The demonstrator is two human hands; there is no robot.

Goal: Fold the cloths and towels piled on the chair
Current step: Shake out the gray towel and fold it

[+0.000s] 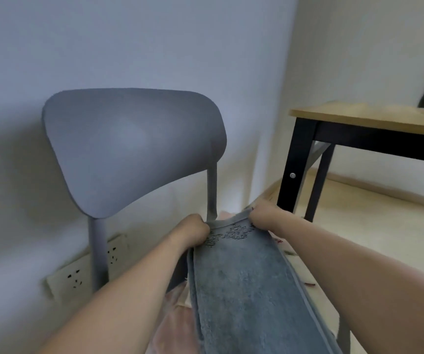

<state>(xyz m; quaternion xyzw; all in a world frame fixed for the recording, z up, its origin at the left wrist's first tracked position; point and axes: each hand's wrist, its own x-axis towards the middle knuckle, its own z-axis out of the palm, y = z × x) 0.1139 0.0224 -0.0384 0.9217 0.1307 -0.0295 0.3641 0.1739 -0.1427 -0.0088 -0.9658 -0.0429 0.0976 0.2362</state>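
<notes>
A blue-grey towel (246, 290) with dark stitched marks near its far edge stretches from the bottom of the view up toward the grey chair (134, 149). My left hand (193, 231) grips the towel's far left corner and my right hand (262, 213) grips its far right corner, both fists closed on the hem. The towel looks doubled lengthwise, a folded edge showing along its left side. Pale pink cloths (172, 323) lie under it on the seat, mostly hidden by the towel and my arms.
The chair's backrest stands against a white wall with power sockets (78, 274) low down. A wooden-topped table (369, 118) on black legs stands to the right over a light floor (374, 226).
</notes>
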